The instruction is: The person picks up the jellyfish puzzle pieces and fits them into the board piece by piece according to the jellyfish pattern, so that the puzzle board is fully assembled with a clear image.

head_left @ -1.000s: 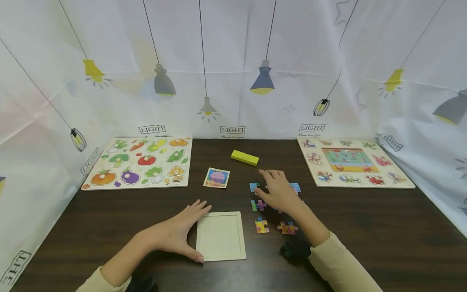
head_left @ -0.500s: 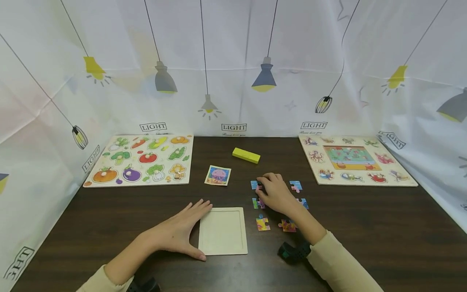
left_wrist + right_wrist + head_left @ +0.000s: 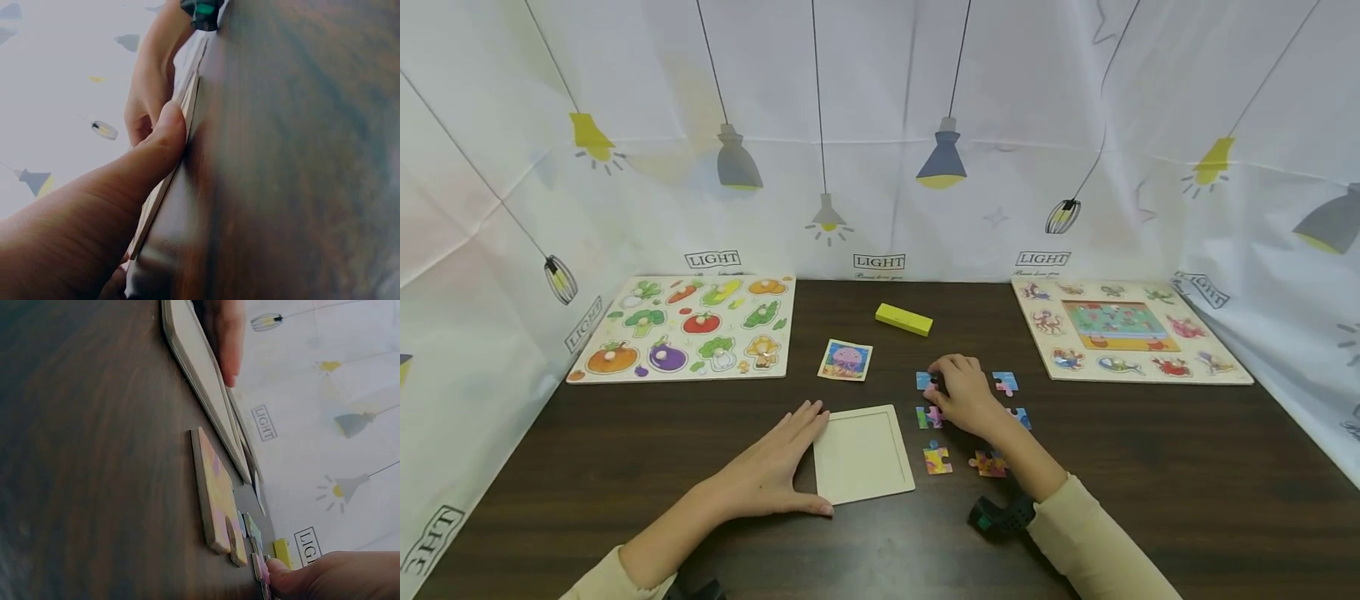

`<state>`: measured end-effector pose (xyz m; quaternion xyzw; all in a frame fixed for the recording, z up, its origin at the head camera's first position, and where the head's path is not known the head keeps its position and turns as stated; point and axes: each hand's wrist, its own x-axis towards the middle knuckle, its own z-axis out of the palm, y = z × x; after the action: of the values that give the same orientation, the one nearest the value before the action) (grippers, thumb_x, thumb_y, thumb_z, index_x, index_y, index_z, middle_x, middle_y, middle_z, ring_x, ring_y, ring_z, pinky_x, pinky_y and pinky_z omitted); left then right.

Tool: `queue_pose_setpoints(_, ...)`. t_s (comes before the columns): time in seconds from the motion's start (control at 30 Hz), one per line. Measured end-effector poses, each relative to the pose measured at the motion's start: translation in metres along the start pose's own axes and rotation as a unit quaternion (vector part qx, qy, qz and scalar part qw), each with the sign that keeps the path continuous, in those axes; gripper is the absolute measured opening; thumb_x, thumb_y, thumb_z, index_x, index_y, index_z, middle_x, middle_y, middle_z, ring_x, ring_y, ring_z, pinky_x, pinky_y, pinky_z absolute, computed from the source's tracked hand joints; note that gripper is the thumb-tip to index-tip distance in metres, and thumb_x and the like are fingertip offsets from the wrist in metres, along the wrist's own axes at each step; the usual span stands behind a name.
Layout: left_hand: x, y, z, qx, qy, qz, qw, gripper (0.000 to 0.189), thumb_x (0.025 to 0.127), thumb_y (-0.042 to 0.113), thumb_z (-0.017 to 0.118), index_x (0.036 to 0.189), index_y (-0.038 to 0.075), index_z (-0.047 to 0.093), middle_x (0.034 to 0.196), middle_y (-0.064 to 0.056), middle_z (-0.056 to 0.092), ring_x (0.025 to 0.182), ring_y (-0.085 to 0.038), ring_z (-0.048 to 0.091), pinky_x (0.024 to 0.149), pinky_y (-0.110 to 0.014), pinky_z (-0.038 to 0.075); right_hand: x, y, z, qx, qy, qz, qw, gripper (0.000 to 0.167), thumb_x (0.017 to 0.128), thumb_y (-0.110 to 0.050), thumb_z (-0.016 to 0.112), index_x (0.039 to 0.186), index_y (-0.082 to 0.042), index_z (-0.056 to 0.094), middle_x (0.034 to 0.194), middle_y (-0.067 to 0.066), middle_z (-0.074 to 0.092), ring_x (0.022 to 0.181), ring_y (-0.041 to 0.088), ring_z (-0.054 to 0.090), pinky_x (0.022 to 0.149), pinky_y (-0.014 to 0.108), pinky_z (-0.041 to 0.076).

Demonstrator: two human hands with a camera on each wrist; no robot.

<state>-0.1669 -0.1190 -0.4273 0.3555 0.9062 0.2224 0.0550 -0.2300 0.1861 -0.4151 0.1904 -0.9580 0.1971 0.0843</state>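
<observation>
My left hand [image 3: 767, 467] lies with straight, spread fingers along the left side of a pale wooden puzzle tray [image 3: 865, 454], which sits slightly turned on the table. In the left wrist view the thumb [image 3: 170, 125] touches the tray's edge. Farther right, my right hand [image 3: 966, 400] reaches down over loose jigsaw pieces, thumb and index finger pinching a blue-and-pink jigsaw piece [image 3: 923, 380]. Around it lie a green-and-purple piece [image 3: 927, 418], a yellow piece [image 3: 937, 461], an orange piece [image 3: 991, 465] and blue pieces [image 3: 1004, 382], some partly hidden by the hand.
A square octopus picture card [image 3: 846, 360] and a yellow block [image 3: 904, 319] lie behind the tray. A vegetable puzzle board [image 3: 741, 360] is at back left, a sea-animal board [image 3: 1037, 346] at back right. A lamp-printed cloth [image 3: 865, 108] hangs behind the table.
The tray has shifted away from the table's front and turned counterclockwise, with the left hand moving along. The right hand's fingers have come down and closed on the piece.
</observation>
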Motion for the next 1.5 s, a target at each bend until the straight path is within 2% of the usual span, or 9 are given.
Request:
queue_pose_setpoints(0.33,-0.001,0.001,0.004,0.029,0.017,-0.003,0.9994,0.112,0.068,0.074,0.055,0.144,-0.001,0.022,0.150,-0.016,0.018,0.138,-0.029,0.011,0.108,-0.043,0.013,0.001,0.000,0.002,0.005,0.014,0.011,0.9998,0.033,0.079,-0.014,0.072,0.103,0.000,0.055,0.105,0.020,0.057,0.106,0.042,0.045,0.088,0.054,0.035)
queue_pose_setpoints(0.57,-0.001,0.000,0.006,0.054,0.020,-0.018,0.9982,0.112,0.070,0.077,0.050,0.145,0.000,0.019,0.151,-0.016,0.014,0.138,-0.026,0.009,0.109,-0.039,0.011,0.003,0.000,0.002,0.004,0.029,0.002,0.9996,0.034,0.078,-0.015,0.074,0.102,-0.004,0.054,0.085,0.008,0.060,0.086,0.030,0.053,0.077,0.050,0.040)
queue_pose_setpoints(0.67,-0.002,0.000,0.006,0.057,0.018,-0.019,0.9981,0.112,0.070,0.077,0.049,0.145,-0.001,0.018,0.151,-0.016,0.013,0.138,-0.025,0.009,0.109,-0.039,0.011,0.003,-0.002,0.001,0.018,0.034,0.006,0.9993,0.031,0.078,-0.011,0.073,0.102,-0.005,0.054,0.082,0.005,0.061,0.085,0.029,0.054,0.079,0.051,0.037)
queue_pose_setpoints(0.83,-0.001,0.001,0.006,0.060,0.019,-0.016,0.9979,0.112,0.071,0.077,0.047,0.145,-0.001,0.017,0.151,-0.015,0.012,0.139,-0.025,0.008,0.109,-0.039,0.011,0.004,-0.004,0.001,0.043,0.071,0.000,0.9966,0.020,0.081,-0.001,0.066,0.098,-0.004,0.057,0.079,0.006,0.064,0.085,0.029,0.052,0.083,0.054,0.032)
queue_pose_setpoints(1.03,-0.001,0.000,0.007,0.056,0.014,-0.024,0.9981,0.112,0.070,0.078,0.048,0.145,0.000,0.017,0.151,-0.014,0.013,0.139,-0.023,0.008,0.109,-0.038,0.010,0.003,-0.011,0.002,0.076,0.101,-0.015,0.9918,0.014,0.083,0.000,0.064,0.095,-0.005,0.058,0.082,0.006,0.066,0.082,0.025,0.052,0.090,0.053,0.027)
queue_pose_setpoints(1.17,-0.002,0.000,0.007,0.052,0.013,-0.030,0.9981,0.112,0.070,0.077,0.049,0.145,0.001,0.017,0.151,-0.013,0.013,0.139,-0.022,0.007,0.109,-0.038,0.009,0.001,-0.019,0.002,0.105,0.110,-0.025,0.9880,0.014,0.084,-0.001,0.063,0.097,-0.005,0.058,0.085,0.006,0.065,0.085,0.023,0.053,0.090,0.049,0.031)
queue_pose_setpoints(1.27,-0.002,0.001,0.008,0.049,0.014,-0.032,0.9982,0.112,0.070,0.077,0.050,0.145,0.001,0.016,0.151,-0.013,0.013,0.139,-0.021,0.007,0.109,-0.038,0.009,0.000,-0.028,0.000,0.131,0.105,-0.028,0.9854,0.015,0.085,-0.002,0.063,0.098,-0.006,0.058,0.086,0.004,0.063,0.081,0.019,0.054,0.081,0.040,0.040)
queue_pose_setpoints(1.33,-0.002,0.001,0.008,0.049,0.015,-0.033,0.9982,0.112,0.070,0.077,0.050,0.145,0.001,0.016,0.151,-0.013,0.013,0.139,-0.021,0.007,0.109,-0.038,0.009,-0.002,-0.035,0.000,0.150,0.097,-0.030,0.9834,0.015,0.085,-0.003,0.063,0.099,-0.007,0.059,0.085,0.002,0.063,0.073,0.015,0.054,0.069,0.032,0.045)
queue_pose_setpoints(1.5,-0.001,0.001,0.008,0.054,0.018,-0.030,0.9979,0.112,0.071,0.077,0.049,0.145,0.000,0.018,0.151,-0.013,0.014,0.139,-0.022,0.008,0.109,-0.038,0.009,-0.005,-0.054,0.004,0.203,0.064,-0.029,0.9766,0.016,0.084,-0.003,0.065,0.097,-0.009,0.059,0.079,-0.001,0.063,0.060,0.009,0.051,0.054,0.022,0.046)
